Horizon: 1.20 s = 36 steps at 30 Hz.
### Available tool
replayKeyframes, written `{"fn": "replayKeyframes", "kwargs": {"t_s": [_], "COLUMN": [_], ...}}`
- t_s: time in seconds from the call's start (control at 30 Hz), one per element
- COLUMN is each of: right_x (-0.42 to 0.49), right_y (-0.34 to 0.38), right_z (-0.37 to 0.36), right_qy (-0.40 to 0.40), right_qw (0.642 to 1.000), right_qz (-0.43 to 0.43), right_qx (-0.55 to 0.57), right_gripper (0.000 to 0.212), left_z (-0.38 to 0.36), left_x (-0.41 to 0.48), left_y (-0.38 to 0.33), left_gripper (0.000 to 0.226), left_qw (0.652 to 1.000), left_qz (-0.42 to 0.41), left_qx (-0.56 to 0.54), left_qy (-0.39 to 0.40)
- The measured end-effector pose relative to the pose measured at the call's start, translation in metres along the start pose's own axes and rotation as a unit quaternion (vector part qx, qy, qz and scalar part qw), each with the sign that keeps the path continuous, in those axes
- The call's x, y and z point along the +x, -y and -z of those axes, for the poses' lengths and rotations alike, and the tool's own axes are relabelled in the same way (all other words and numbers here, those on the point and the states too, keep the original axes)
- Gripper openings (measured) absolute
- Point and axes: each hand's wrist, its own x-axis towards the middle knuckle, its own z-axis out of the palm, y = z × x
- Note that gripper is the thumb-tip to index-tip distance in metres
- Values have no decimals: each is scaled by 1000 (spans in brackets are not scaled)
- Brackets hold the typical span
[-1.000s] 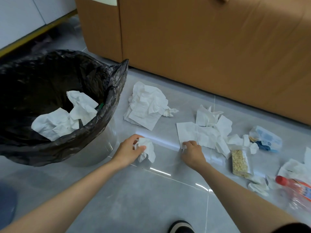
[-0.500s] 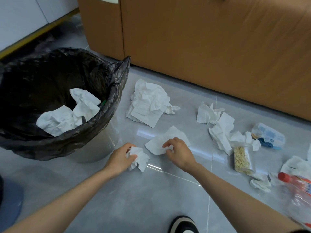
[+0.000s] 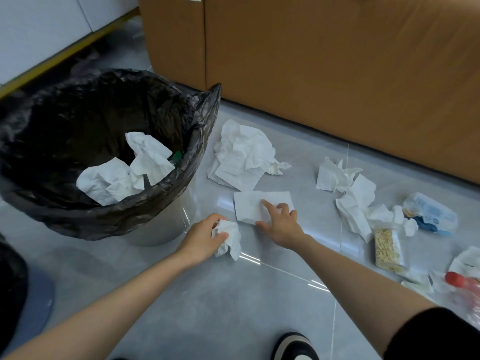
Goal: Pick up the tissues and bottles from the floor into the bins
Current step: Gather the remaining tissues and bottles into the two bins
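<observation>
My left hand point(image 3: 204, 236) grips a crumpled white tissue point(image 3: 230, 237) just above the floor, beside the bin. My right hand point(image 3: 279, 223) rests with spread fingers on a flat white tissue point(image 3: 250, 207) lying on the floor. The bin point(image 3: 155, 229), lined with a black bag point(image 3: 78, 211), stands at the left and holds several white tissues point(image 3: 124, 170). A big crumpled tissue point(image 3: 241, 154) lies beyond my hands. More tissues point(image 3: 348, 193) are scattered to the right. A bottle with a red cap point(image 3: 454, 278) lies at the right edge, partly cut off.
A brown cabinet point(image 3: 337, 74) runs along the back. On the floor at the right lie a clear packet of grain point(image 3: 388, 249) and a blue and white wrapper point(image 3: 431, 213). My shoe point(image 3: 294, 346) shows at the bottom. A dark object point(image 3: 10, 294) sits at the left edge.
My right hand has dragged the flat tissue leftward from the right-hand pile towards my left hand, and its fingers have spread on it. My left hand keeps its tissue.
</observation>
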Motion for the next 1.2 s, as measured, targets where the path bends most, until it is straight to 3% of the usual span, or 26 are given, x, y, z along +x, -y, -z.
{"fn": "replayKeyframes", "kwargs": {"t_s": [0.13, 0.3, 0.43, 0.57, 0.67, 0.8, 0.93, 1.07, 1.2], "right_x": [-10, -12, -16, -24, -35, -64, -79, -82, -81], "right_y": [1, -6, 1, 13, 29, 64, 102, 147, 196], "right_z": [-6, -9, -4, 30, 72, 127, 149, 154, 156], "right_qy": [-17, 9, -41, -163, -225, -213, -187, -194, -196], "right_qw": [999, 1000, 993, 922, 863, 811, 810, 820, 845], "right_qz": [16, 9, -12, -43, -24, 63, 129, 174, 276], "right_qx": [-46, -13, 110, 349, 452, 541, 540, 510, 415], "right_gripper": [55, 30, 18, 9, 13, 14, 30, 11, 11], "left_z": [2, 5, 7, 9, 18, 50, 99, 139, 166], "left_x": [-4, -9, -12, -15, -24, -41, -50, -52, -61], "left_y": [-1, -2, -20, -69, -121, -180, -190, -168, -143], "left_gripper": [19, 19, 19, 26, 27, 30, 28, 32, 39], "left_qw": [1000, 1000, 999, 994, 986, 964, 946, 947, 938], "left_qz": [-9, -8, -27, -72, -140, -234, -265, -212, -153], "left_qx": [0, 8, -19, -75, -87, -90, -80, 6, 103], "left_qy": [4, 3, -5, -19, -34, -84, -171, -242, -294]}}
